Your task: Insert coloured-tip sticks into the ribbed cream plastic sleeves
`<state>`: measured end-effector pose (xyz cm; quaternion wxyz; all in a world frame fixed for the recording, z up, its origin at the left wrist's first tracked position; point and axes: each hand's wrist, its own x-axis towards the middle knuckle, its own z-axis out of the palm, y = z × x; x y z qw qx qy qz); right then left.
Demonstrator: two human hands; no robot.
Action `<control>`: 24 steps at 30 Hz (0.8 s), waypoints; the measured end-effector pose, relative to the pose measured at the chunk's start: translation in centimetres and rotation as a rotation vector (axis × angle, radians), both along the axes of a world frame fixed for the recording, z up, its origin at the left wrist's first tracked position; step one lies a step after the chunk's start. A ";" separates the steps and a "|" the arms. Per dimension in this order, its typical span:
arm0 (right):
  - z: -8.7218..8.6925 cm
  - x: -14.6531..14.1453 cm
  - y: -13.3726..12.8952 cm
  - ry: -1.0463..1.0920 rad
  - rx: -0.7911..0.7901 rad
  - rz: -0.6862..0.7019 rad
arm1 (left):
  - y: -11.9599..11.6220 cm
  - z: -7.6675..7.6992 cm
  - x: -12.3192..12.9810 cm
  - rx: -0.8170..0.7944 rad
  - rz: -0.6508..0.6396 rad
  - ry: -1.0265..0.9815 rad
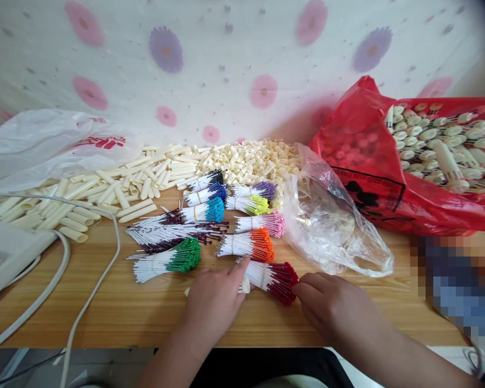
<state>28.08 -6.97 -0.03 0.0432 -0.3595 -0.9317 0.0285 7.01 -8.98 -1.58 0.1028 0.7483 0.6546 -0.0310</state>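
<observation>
My left hand [214, 296] is closed around a cream pen barrel [243, 286], whose two ends stick out past the fingers. My right hand [327, 299] is closed in a pinch at the coloured ends of a bundle of dark red pen refills [269, 280], gripping a red refill there; its fingertips are partly hidden. Just behind lie banded refill bundles in orange [248, 245], pink [262, 223], yellow [248, 205] and green [170, 260]. Loose dark brown-tipped refills [173, 231] spread beside the light blue bundle [204, 210].
Cream pen tubes [133, 178] and small slotted cream parts [250, 159] are heaped at the back. A clear plastic bag [327, 231] and a red bag [364, 156] of assembled pieces stand right. White cables [115, 242] cross the left side. A white bag [44, 145] lies back left.
</observation>
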 end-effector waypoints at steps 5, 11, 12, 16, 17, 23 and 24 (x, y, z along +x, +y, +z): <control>0.2 0.7 -0.2 0.021 -0.034 0.000 | -0.1 -0.4 -0.1 0.024 -0.006 0.015; -0.5 1.4 -0.6 0.131 -0.024 0.080 | -0.2 -0.5 -0.2 0.059 -0.018 0.031; -0.7 1.5 -0.6 0.169 -0.007 0.088 | -0.2 -0.5 -0.2 0.067 -0.020 0.037; -1.2 1.9 -0.7 0.276 0.050 0.104 | -0.3 -0.3 -0.1 0.088 -0.016 0.053; -1.2 2.1 -0.8 0.284 0.061 0.106 | -0.3 -0.2 0.0 0.089 -0.013 0.055; -0.6 5.4 -0.9 0.334 0.098 0.079 | -0.2 0.2 0.0 0.042 0.007 0.046; -0.2 6.2 -0.7 0.358 0.093 0.074 | -0.2 0.4 -0.1 0.030 0.011 0.044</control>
